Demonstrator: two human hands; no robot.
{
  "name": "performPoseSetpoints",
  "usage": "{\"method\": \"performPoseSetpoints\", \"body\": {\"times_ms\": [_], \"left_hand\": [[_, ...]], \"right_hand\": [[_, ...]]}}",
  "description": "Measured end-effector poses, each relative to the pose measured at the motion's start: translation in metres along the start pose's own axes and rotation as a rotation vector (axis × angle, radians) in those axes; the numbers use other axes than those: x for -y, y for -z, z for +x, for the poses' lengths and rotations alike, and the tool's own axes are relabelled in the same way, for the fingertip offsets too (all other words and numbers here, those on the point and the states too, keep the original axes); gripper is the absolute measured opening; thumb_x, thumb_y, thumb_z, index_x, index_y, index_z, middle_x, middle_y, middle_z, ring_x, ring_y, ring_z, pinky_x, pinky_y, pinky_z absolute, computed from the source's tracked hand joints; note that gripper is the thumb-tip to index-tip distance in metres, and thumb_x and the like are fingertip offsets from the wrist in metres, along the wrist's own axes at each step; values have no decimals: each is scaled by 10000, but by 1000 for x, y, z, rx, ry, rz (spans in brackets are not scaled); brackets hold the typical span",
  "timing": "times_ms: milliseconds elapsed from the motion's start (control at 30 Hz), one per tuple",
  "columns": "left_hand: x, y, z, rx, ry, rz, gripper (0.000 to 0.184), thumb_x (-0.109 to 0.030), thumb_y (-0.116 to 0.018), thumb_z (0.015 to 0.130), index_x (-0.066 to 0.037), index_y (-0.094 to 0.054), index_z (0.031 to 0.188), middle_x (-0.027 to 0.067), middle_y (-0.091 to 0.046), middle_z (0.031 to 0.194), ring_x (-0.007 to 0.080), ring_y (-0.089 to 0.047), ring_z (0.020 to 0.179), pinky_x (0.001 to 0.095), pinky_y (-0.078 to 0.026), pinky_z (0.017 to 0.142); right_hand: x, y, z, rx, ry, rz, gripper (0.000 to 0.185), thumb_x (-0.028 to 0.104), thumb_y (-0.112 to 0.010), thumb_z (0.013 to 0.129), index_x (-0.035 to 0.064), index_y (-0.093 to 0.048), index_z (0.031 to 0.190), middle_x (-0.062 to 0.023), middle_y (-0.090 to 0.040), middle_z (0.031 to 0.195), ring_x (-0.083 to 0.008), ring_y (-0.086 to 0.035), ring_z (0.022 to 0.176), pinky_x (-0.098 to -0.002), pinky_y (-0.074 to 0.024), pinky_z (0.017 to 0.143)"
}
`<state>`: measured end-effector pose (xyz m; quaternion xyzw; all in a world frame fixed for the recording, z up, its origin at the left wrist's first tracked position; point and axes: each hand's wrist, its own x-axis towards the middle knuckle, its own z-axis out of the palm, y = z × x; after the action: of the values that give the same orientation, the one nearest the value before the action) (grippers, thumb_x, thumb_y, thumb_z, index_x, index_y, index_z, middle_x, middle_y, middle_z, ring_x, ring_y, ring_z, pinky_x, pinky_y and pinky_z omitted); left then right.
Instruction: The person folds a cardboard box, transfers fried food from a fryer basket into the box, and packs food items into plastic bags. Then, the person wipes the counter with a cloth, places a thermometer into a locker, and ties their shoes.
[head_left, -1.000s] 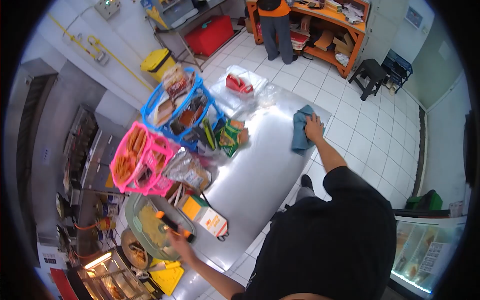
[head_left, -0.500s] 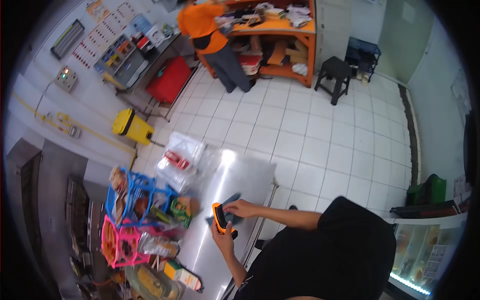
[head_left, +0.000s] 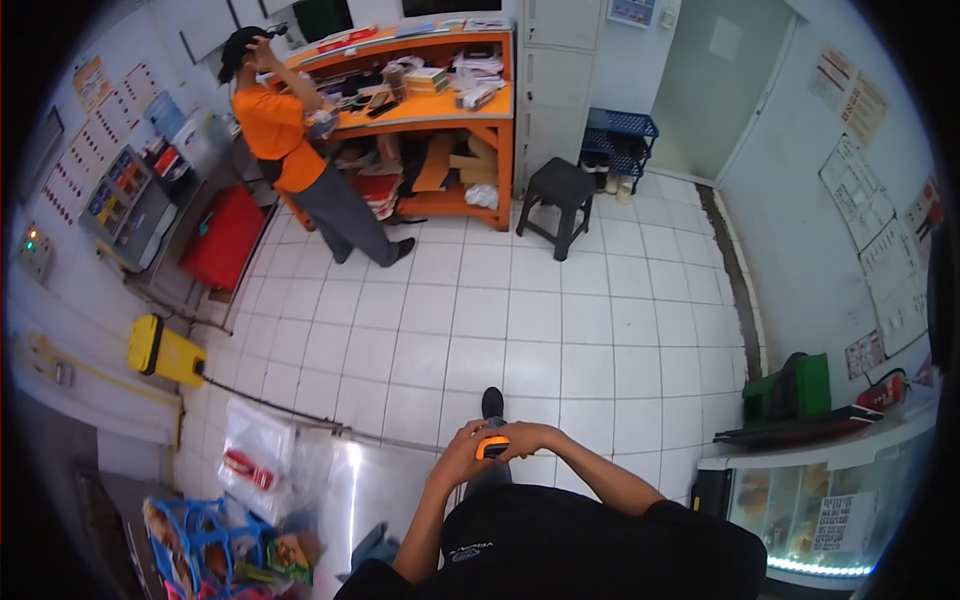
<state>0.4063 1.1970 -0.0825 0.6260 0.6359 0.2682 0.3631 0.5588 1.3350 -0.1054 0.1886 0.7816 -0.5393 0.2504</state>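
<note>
- Orange-and-black device (head_left: pixel 492 448): lower centre of frame, held off the table in front of the body, above the person's leg and dark shoe (head_left: pixel 492 402).
- Left hand (head_left: pixel 463 457): fingers closed around the device from its left side; appears to carry the main grip.
- Right hand (head_left: pixel 522 441): against the device's right side. Fingers partly hidden, so cannot tell whether they are closed on it or only resting there.
- Placement: both hands meet near the torso, probably to steady a small object and keep it within easy view.
- Metal table (head_left: pixel 392 482): lower left of centre. Device sits just right of its edge, not touching it.
- Cloth (head_left: pixel 370 550): blue-grey, on the table beside the left forearm, partly covered by the sleeve; within easy reach there.
- Clear plastic bags (head_left: pixel 255 435): at the table's far left corner, a red item (head_left: pixel 247 468) on top, perhaps acting as a weight.
- Blue basket (head_left: pixel 207 540): bottom left, filled with packets; seemingly grouped to keep loose goods together.
- Yellow bin (head_left: pixel 165 352): left, on the floor near the wall, out of the walkway.
- Co-worker in orange shirt (head_left: pixel 275 135): upper left, at the orange desk (head_left: pixel 440 112), one hand raised to the head.
- Black stool (head_left: pixel 558 190): upper centre, on the tiles.
</note>
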Motion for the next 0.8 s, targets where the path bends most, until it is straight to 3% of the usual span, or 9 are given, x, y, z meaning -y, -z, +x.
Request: {"method": "performPoseSetpoints", "body": {"times_ms": [133,200,333,400,467,567,700,767,800], "left_hand": [[17,14,88,-87,105,-36,663,-165,-773,718,-73,-487,1308,182,-435,1369,373,-453,1240,410,-395,1036],[51,28,137,-80,90,14,671,-277,-770,738,-55,-493,1308,189,-466,1346,367,-480,1217,412,-407,1025],[87,82,234,248,303,72,756,-524,-716,764,-48,-506,1312,201,-529,1304,343,-497,1222,413,-422,1009],[97,111,283,181,285,110,754,-514,-713,753,-46,-510,1310,220,-545,1275,360,-518,1192,425,-429,998],[87,146,345,173,291,146,734,-511,-705,774,-26,-518,1293,219,-538,1286,355,-544,1165,413,-447,980],[73,167,442,95,218,-21,693,-483,-695,807,-5,-521,1277,210,-554,1270,336,-580,1125,393,-472,948],[58,156,579,108,133,-220,612,-417,-682,849,7,-527,1263,183,-605,1195,292,-602,1096,359,-490,908],[69,129,637,151,92,-214,580,-400,-680,861,6,-538,1250,155,-650,1095,256,-618,1050,342,-488,893],[77,111,652,154,113,-211,580,-400,-680,861,6,-538,1250,155,-650,1095,256,-618,1050,342,-488,893]], "right_hand": [[-67,63,13,-162,-199,225,342,309,-697,772,50,-578,960,-58,-586,629,-149,-571,515,-297,-462,484],[-126,90,22,-330,-363,288,316,302,-686,759,50,-574,913,-61,-596,611,-154,-582,505,-301,-471,479],[-233,136,4,-498,-619,441,294,284,-711,722,32,-587,808,-71,-600,608,-162,-576,476,-307,-493,470],[-293,136,-9,-630,-713,641,336,320,-742,700,8,-653,787,-79,-638,619,-161,-634,529,-316,-513,503],[-321,150,-24,-704,-915,578,341,319,-752,693,-1,-660,768,-75,-660,648,-171,-653,550,-322,-530,527],[-332,167,-42,-870,-961,737,314,262,-741,715,-18,-654,827,-95,-656,640,-187,-659,543,-322,-551,523],[-375,190,-32,-914,-937,992,333,222,-754,719,-57,-651,869,-124,-663,677,-198,-655,539,-336,-550,510],[-402,203,-28,-875,-708,603,341,220,-759,717,-56,-662,892,-119,-670,694,-199,-662,561,-338,-552,523],[-401,226,-22,-927,-959,1018,367,253,-765,709,-52,-671,890,-117,-670,684,-211,-678,601,-348,-556,540]]}}
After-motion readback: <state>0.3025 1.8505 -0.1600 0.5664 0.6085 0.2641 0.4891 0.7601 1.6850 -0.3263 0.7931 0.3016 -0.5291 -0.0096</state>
